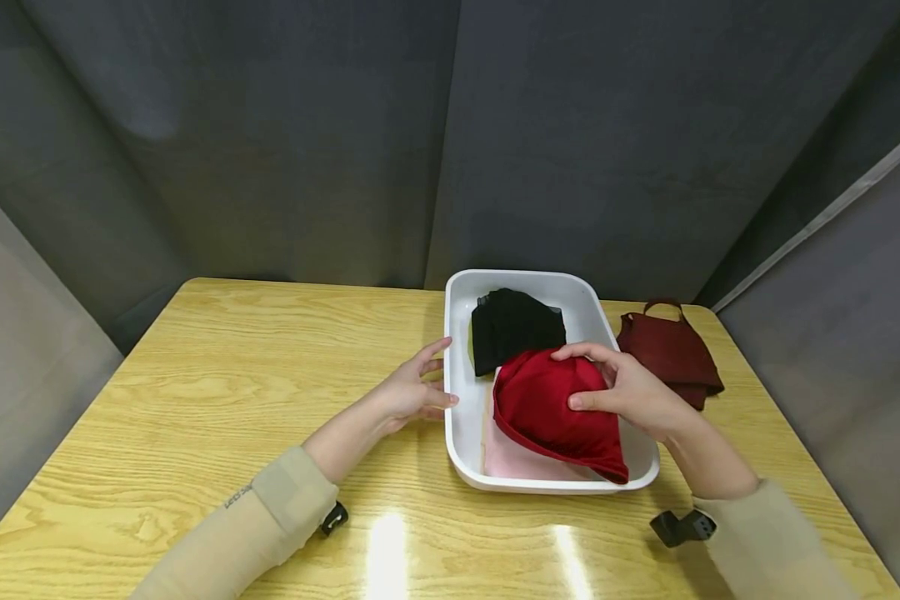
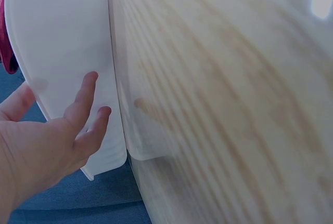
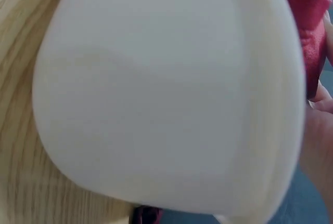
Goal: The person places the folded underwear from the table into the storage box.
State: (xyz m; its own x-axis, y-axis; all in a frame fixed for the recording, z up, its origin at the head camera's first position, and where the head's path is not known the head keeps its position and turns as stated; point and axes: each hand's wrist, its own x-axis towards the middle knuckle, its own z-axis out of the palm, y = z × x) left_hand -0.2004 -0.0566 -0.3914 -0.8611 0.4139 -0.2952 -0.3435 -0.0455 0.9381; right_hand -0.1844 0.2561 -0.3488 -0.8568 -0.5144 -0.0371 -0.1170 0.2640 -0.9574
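A folded piece of shiny red fabric [image 1: 543, 400] is over the near part of a white plastic bin [image 1: 447, 433]. My right hand [image 1: 637, 396] holds it, thumb and fingers spread across its top. In the right wrist view the red fabric [image 3: 311, 42] shows beyond the bin's rim. My left hand [image 1: 412, 392] is at the bin's left side, thumb and fingertips right at the rim. The left wrist view shows its fingers loosely extended along the outer wall [image 2: 62, 37]. Inside lie a folded black fabric piece [image 1: 513, 329] and a pink one [image 1: 513, 462], partly hidden under the red.
A dark maroon folded garment with a strap [image 1: 671, 354] lies on the wooden table [image 1: 292, 375], right of the bin. A sliver of yellow-green fabric [image 1: 470, 343] peeks out beside the black piece. Grey curtains [image 1: 307, 150] stand behind the table and at both sides.
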